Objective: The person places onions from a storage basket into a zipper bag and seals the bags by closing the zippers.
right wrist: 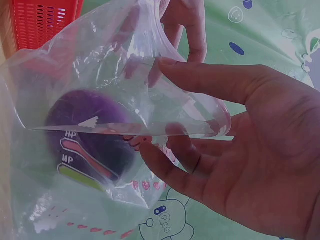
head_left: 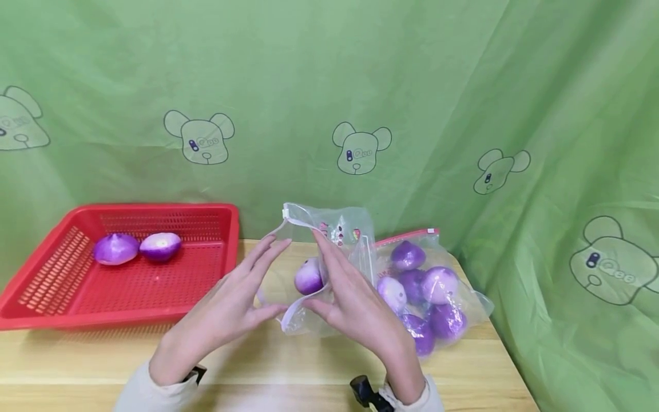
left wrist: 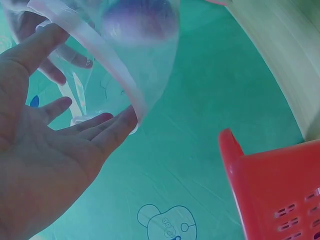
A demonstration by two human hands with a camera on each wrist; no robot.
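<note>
A clear zip bag (head_left: 355, 220) stands between the two hands with its mouth spread wide. One purple onion (head_left: 309, 277) is inside it; the right wrist view shows this onion (right wrist: 90, 132) through printed plastic. My left hand (head_left: 229, 303) is at the left part of the mouth, its thumb and fairly straight fingers spread apart against the rim (left wrist: 107, 60). On the other side my right hand (head_left: 360, 303) touches the bag, thumb at the edge (right wrist: 220, 117) and fingers extended along the plastic. Neither hand grips an onion.
At the left stands a red plastic basket (head_left: 154, 312) with two purple onions (head_left: 116, 249) in it. Right of the hands lies another zip bag (head_left: 473, 297) holding several purple onions (head_left: 440, 285). A green curtain (head_left: 288, 74) hangs behind the wooden table (head_left: 247, 372).
</note>
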